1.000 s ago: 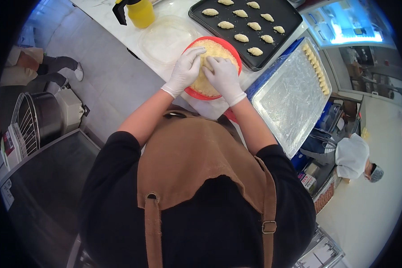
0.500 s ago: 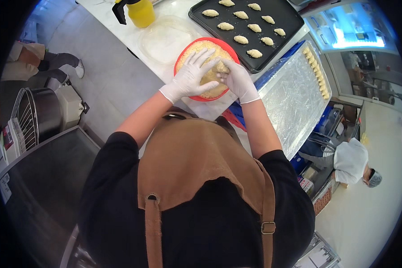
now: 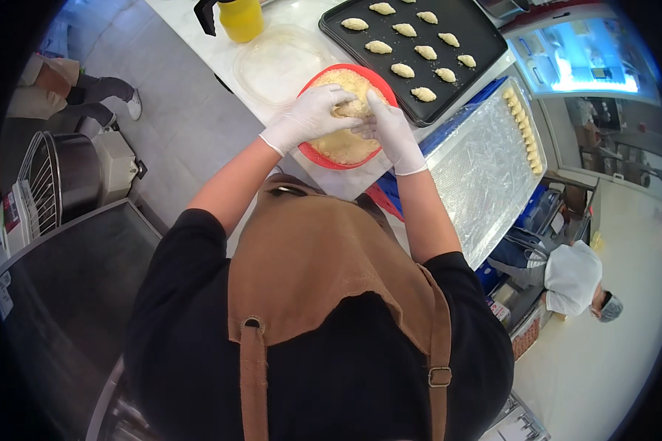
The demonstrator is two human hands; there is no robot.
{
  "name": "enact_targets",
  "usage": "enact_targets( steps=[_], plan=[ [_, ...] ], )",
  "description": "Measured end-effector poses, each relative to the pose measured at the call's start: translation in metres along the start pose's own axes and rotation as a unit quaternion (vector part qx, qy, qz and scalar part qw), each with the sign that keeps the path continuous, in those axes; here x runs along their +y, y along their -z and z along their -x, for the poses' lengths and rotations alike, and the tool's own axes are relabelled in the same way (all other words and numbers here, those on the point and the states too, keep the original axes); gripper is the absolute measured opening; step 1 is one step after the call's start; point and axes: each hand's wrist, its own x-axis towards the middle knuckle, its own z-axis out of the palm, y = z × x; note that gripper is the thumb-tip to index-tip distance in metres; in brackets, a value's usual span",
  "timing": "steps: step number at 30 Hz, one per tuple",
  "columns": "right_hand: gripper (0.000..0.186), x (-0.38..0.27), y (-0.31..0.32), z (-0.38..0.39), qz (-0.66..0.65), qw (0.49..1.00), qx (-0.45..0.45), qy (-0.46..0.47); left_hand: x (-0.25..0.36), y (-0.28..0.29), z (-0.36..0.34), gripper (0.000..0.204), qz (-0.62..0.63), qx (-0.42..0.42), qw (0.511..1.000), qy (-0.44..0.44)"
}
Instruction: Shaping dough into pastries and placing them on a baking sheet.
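Observation:
Both my hands, in white gloves, are over a red bowl (image 3: pixel 309 154) of pale yellow crumbs (image 3: pixel 349 151). My left hand (image 3: pixel 309 117) curls its fingers onto a crumb-covered lump (image 3: pixel 350 108), seemingly dough. My right hand (image 3: pixel 386 128) closes round the lump's other side, its fingertips partly hidden. Just above and left of the bowl lies a translucent plastic lid (image 3: pixel 272 59). A black baking tray (image 3: pixel 368 62) bearing several shaped dough pieces (image 3: pixel 403 70) sits behind the bowl. To the right, a perforated metal tray (image 3: pixel 471 191) under plastic film has a row of small dough pieces (image 3: pixel 526 132).
A yellow bottle (image 3: pixel 241 18) stands on the white counter (image 3: pixel 191 26). At the left are a person's legs (image 3: pixel 110 95), a mixer (image 3: pixel 73 184) and a dark metal surface (image 3: pixel 73 287). A person in white (image 3: pixel 566 275) works at the right, near a lit display cabinet (image 3: pixel 581 55).
My left hand's spread fingers have curled inward round the lump. My right hand has shifted outward from the bowl's middle since the earliest frame, its thumb side now against the lump.

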Motion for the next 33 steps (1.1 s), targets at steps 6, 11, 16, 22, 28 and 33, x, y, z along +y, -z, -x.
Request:
enact_targets(
  steps=[6, 11, 16, 22, 28, 33],
  plan=[
    [0.046, 0.006, 0.009, -0.01, 0.192, 0.976, 0.077, 0.064, -0.001, -0.001, 0.007, 0.035, 0.025, 0.025, 0.999, -0.009],
    [0.046, 0.012, 0.007, -0.004, 0.199, 0.963, 0.056, 0.175, -0.001, 0.0, 0.01, 0.036, 0.033, 0.031, 0.999, 0.009],
    [0.041, 0.006, 0.004, 0.0, 0.013, 0.997, 0.069, 0.035, -0.003, -0.002, 0.008, 0.035, -0.002, 0.038, 0.999, -0.007],
    [0.036, 0.008, 0.012, -0.008, -0.108, 0.987, -0.108, -0.046, -0.016, -0.008, 0.002, 0.046, -0.039, 0.063, 0.995, -0.069],
    [0.031, 0.022, 0.006, -0.033, 0.092, 0.978, 0.024, 0.185, -0.029, 0.0, 0.01, 0.07, -0.168, 0.096, 0.979, -0.065],
    [0.029, 0.037, 0.006, -0.049, 0.436, 0.765, 0.137, 0.454, -0.038, -0.013, 0.019, 0.081, -0.15, 0.063, 0.987, -0.008]
  ],
)
